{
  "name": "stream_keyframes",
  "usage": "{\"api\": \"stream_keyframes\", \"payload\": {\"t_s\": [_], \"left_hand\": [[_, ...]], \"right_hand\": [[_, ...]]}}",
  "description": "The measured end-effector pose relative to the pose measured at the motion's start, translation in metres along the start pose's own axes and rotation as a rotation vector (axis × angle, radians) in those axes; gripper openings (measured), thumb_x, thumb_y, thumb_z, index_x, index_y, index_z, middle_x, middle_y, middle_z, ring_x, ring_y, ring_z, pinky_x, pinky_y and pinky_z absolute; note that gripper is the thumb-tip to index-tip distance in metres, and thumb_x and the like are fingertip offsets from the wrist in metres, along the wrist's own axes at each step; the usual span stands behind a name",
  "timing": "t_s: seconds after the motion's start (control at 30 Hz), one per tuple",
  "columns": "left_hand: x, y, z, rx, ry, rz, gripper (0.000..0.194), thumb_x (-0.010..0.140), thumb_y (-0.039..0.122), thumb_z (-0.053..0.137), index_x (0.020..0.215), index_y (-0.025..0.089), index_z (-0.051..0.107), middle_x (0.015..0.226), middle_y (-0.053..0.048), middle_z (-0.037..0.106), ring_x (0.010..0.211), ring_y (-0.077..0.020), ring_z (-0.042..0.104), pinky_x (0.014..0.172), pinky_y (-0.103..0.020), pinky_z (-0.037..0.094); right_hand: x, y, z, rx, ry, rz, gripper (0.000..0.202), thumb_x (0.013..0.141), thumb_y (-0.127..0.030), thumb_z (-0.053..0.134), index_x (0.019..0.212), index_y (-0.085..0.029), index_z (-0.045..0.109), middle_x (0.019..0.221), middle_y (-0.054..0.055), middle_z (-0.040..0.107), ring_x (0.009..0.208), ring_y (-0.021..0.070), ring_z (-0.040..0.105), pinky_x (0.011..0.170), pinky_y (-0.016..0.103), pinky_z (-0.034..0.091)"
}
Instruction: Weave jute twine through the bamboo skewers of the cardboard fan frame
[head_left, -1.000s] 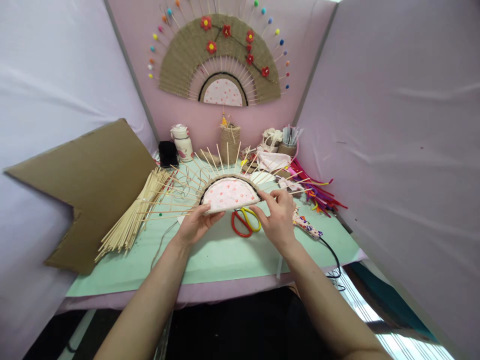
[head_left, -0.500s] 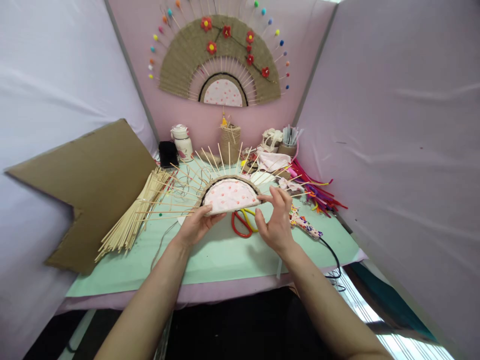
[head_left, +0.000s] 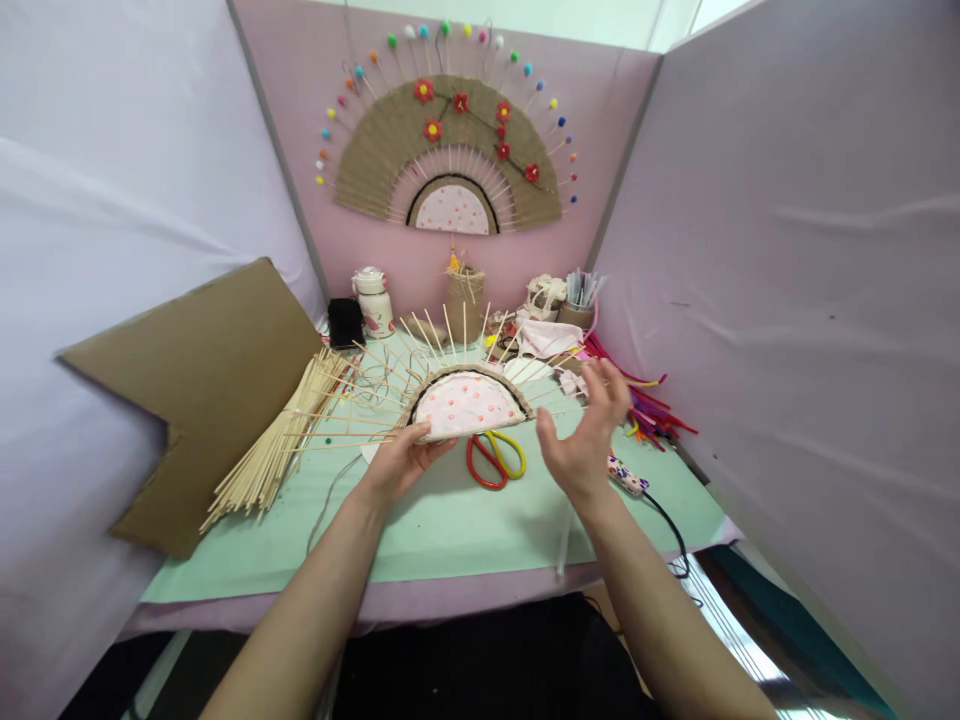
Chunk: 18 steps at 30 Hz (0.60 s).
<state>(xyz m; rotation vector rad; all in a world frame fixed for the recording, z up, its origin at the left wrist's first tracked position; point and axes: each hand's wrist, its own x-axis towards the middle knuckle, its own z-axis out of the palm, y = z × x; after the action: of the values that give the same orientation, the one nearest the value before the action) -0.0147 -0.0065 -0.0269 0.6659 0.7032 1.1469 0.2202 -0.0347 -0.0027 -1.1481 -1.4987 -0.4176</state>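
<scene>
In my left hand [head_left: 405, 462] is a half-round fan base [head_left: 472, 400], gripped at its lower left corner. Its face is white cloth with pink spots, edged by a black cord and a brown burlap band. Thin wooden sticks [head_left: 465, 325] radiate from its curved edge. To the right of it, my right hand [head_left: 589, 435] hovers with fingers spread and holds nothing. Scissors [head_left: 487, 465] with red and yellow handles lie on the table just below the fan base. The patterned handle of a corded tool [head_left: 628, 476] shows beside my right wrist; its front is hidden by that hand.
A bundle of wooden sticks [head_left: 281, 430] and a bent cardboard sheet [head_left: 202, 370] are at left. Behind stand a white flask [head_left: 373, 300] and a twine spool [head_left: 466, 300]. Colourful pipe cleaners [head_left: 652, 405] lie right. A finished flowered fan [head_left: 450, 130] hangs on the back wall.
My right hand has come off the right corner of the fan base and moved right, its fingers opening. The left hand keeps its hold. The camera view has shifted slightly upward.
</scene>
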Motion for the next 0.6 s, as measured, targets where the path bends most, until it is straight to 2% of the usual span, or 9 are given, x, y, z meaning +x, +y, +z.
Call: {"api": "stream_keyframes", "payload": {"t_s": [0.17, 0.23, 0.3, 0.33, 0.37, 0.47, 0.5, 0.53, 0.6], "left_hand": [[0.003, 0.004, -0.003, -0.132, 0.077, 0.087, 0.015, 0.078, 0.014, 0.063, 0.092, 0.014, 0.068, 0.089, -0.006, 0.076, 0.084, -0.0161, 0.072, 0.093, -0.030, 0.055], [0.004, 0.006, -0.004, -0.171, 0.091, 0.125, 0.017, 0.078, 0.014, 0.062, 0.094, 0.015, 0.067, 0.089, -0.005, 0.076, 0.084, -0.0146, 0.072, 0.092, -0.028, 0.055], [0.005, 0.008, -0.003, -0.173, 0.078, 0.150, 0.018, 0.079, 0.014, 0.062, 0.096, 0.015, 0.067, 0.091, -0.005, 0.076, 0.087, -0.0153, 0.071, 0.093, -0.028, 0.054], [0.005, 0.009, -0.002, -0.170, 0.067, 0.162, 0.018, 0.079, 0.015, 0.062, 0.096, 0.015, 0.067, 0.092, -0.006, 0.076, 0.089, -0.0160, 0.071, 0.095, -0.029, 0.053], [0.005, 0.009, 0.000, -0.168, 0.056, 0.174, 0.018, 0.079, 0.015, 0.063, 0.097, 0.015, 0.067, 0.093, -0.007, 0.076, 0.092, -0.0168, 0.071, 0.096, -0.030, 0.052], [0.005, 0.011, 0.014, -0.187, 0.001, 0.204, 0.019, 0.080, 0.016, 0.064, 0.098, 0.014, 0.068, 0.099, -0.007, 0.075, 0.098, -0.0175, 0.069, 0.101, -0.032, 0.050], [0.004, 0.011, 0.020, -0.192, -0.025, 0.210, 0.020, 0.080, 0.016, 0.064, 0.100, 0.014, 0.068, 0.102, -0.007, 0.075, 0.099, -0.0174, 0.069, 0.102, -0.032, 0.049], [0.003, 0.012, 0.027, -0.191, -0.053, 0.211, 0.021, 0.081, 0.017, 0.065, 0.101, 0.014, 0.068, 0.105, -0.007, 0.074, 0.101, -0.0176, 0.068, 0.102, -0.033, 0.049], [0.000, 0.012, 0.039, -0.179, -0.100, 0.212, 0.024, 0.082, 0.019, 0.066, 0.105, 0.015, 0.068, 0.111, -0.008, 0.072, 0.107, -0.0187, 0.066, 0.104, -0.034, 0.047]], "right_hand": [[0.035, 0.053, -0.051, -0.195, 0.338, 0.099, 0.055, 0.081, -0.029, 0.062, 0.132, -0.017, 0.047, 0.136, 0.022, 0.042, 0.133, 0.0393, 0.036, 0.106, 0.064, 0.027], [0.048, 0.071, -0.074, -0.273, 0.622, 0.169, 0.045, 0.077, -0.026, 0.065, 0.120, -0.015, 0.056, 0.124, 0.025, 0.051, 0.125, 0.0389, 0.045, 0.104, 0.059, 0.031], [0.052, 0.072, -0.082, -0.187, 0.681, 0.299, 0.039, 0.077, -0.026, 0.066, 0.115, -0.019, 0.059, 0.119, 0.023, 0.056, 0.114, 0.0332, 0.055, 0.093, 0.052, 0.042], [0.050, 0.065, -0.079, -0.055, 0.611, 0.386, 0.034, 0.077, -0.028, 0.066, 0.110, -0.020, 0.060, 0.113, 0.020, 0.060, 0.105, 0.0300, 0.060, 0.089, 0.049, 0.046], [0.045, 0.054, -0.071, 0.109, 0.424, 0.489, 0.030, 0.077, -0.033, 0.067, 0.104, -0.021, 0.062, 0.106, 0.016, 0.063, 0.097, 0.0273, 0.063, 0.086, 0.047, 0.048], [0.021, 0.005, -0.025, 0.682, -0.434, 0.859, 0.036, 0.070, -0.047, 0.073, 0.091, -0.019, 0.065, 0.095, 0.012, 0.071, 0.091, 0.0263, 0.068, 0.084, 0.046, 0.053], [0.015, -0.010, -0.007, 0.864, -0.558, 0.977, 0.039, 0.071, -0.050, 0.073, 0.092, -0.019, 0.065, 0.101, 0.013, 0.072, 0.096, 0.0267, 0.068, 0.084, 0.046, 0.054], [0.011, -0.023, 0.011, 1.022, -0.601, 1.038, 0.040, 0.072, -0.051, 0.072, 0.095, -0.020, 0.065, 0.107, 0.013, 0.071, 0.101, 0.0258, 0.068, 0.086, 0.044, 0.055], [0.014, -0.040, 0.040, 1.236, -0.550, 1.098, 0.034, 0.074, -0.046, 0.072, 0.096, -0.021, 0.064, 0.109, 0.009, 0.072, 0.104, 0.0229, 0.068, 0.085, 0.039, 0.057]]}}
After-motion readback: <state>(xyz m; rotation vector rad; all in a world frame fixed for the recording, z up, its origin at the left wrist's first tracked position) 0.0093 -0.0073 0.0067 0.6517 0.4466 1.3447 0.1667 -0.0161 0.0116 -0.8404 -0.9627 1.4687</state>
